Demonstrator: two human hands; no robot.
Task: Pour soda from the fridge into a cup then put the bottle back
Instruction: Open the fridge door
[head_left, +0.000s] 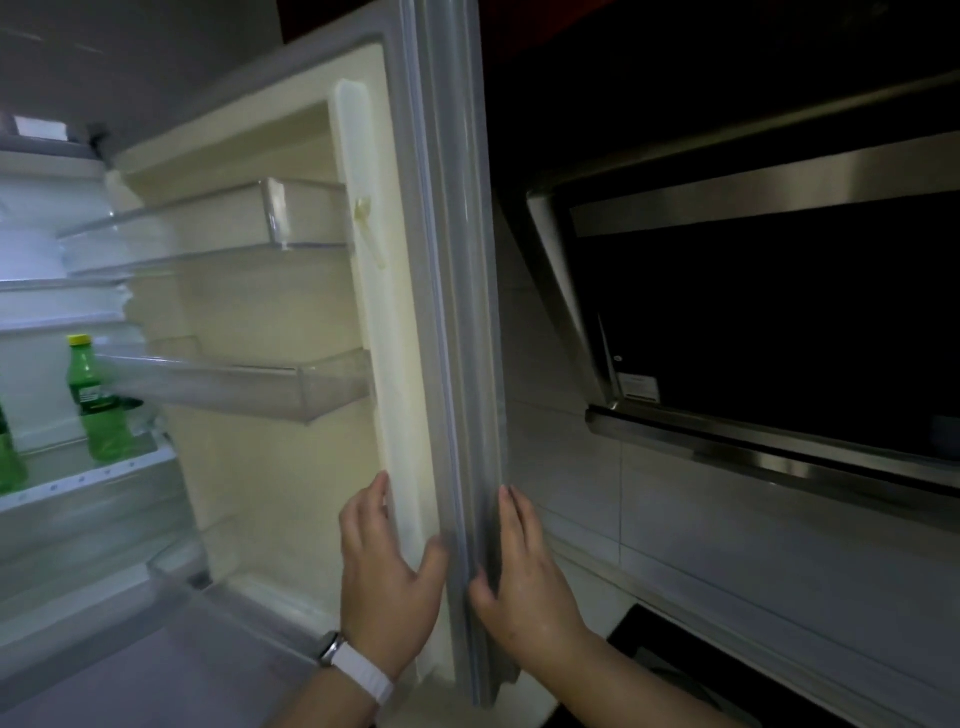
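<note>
The fridge door (447, 270) stands open, edge toward me. My left hand (387, 577) lies flat on the door's inner side near its lower part, fingers spread, a white watch on the wrist. My right hand (524, 577) presses on the door's outer edge, thumb against the grey seal. A green soda bottle (98, 400) with a yellow cap stands upright on a lit fridge shelf (88, 480) at the left. Part of a second green bottle (9, 457) shows at the frame's left edge. No cup is in view.
Two clear door bins (208, 228) (249, 384) on the door hold nothing I can see. A steel range hood (769, 322) hangs at the right over a pale tiled wall. A dark cooktop corner (654, 654) shows at the bottom right.
</note>
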